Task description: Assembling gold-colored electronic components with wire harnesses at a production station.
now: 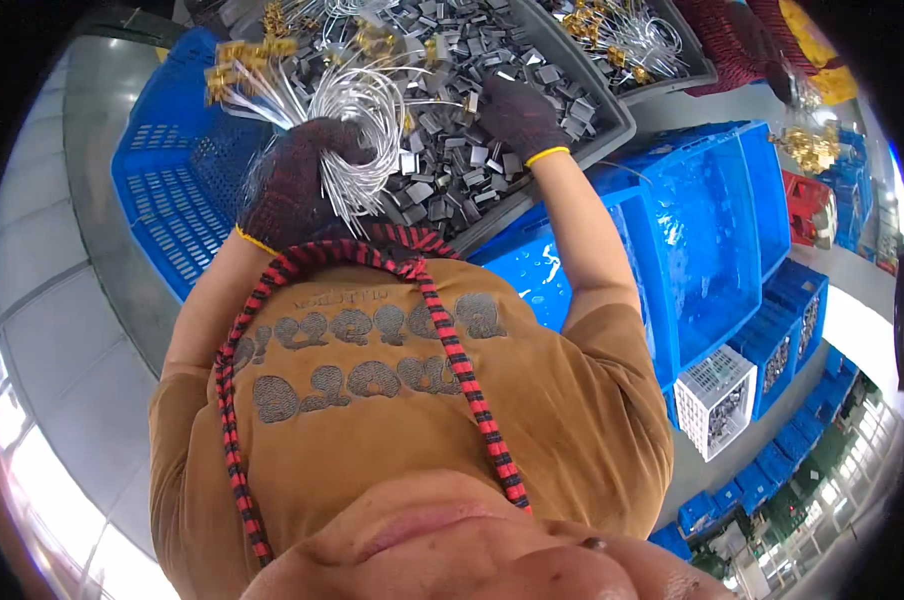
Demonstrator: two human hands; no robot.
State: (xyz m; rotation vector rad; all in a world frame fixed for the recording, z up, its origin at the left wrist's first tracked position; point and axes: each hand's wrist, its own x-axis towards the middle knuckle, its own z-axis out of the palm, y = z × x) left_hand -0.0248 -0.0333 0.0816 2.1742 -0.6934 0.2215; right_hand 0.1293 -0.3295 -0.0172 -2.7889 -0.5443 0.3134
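My left hand (307, 180), in a dark knitted glove with a yellow cuff edge, is closed round a bundle of thin silver-white wires (367, 120). Gold-coloured metal ends (234, 72) fan out from the bundle at the upper left. Small grey metal pieces (462, 150) fill a grey tray (612, 125) in front of me. Over these pieces is my right hand (520, 115), gloved the same way, its fingers bent together. A thin wire with a small gold end reaches close to its fingertips; the glove hides what they grip.
A blue perforated basket (167, 190) stands to the left of the tray. At the right are blue bins (712, 220) and a white crate (717, 395). Another tray of gold-ended wires (632, 40) lies beyond. Someone else's gloved hand (722, 45) shows at the far right.
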